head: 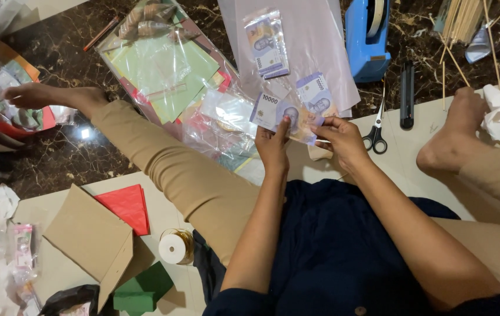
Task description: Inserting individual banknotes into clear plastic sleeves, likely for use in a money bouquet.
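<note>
Both hands grasping one purple banknote [288,116] above the lap: left hand [272,147] pinching its near left edge, thumb up on the face; right hand [339,136] pinching the right end. Just beyond, a second banknote [315,92] lying flat on a clear plastic sheet [308,35], with a small clear bag of notes [267,44] farther off. Right of the hands, black-handled scissors [376,137] on the floor, a black cutter [407,93] beside them, a blue tape dispenser [367,41] at the far edge. Left, a plastic packet of coloured paper [162,64]. Near left, a red folded paper [126,206], a cardboard piece [89,234], a ribbon spool [174,246].
</note>
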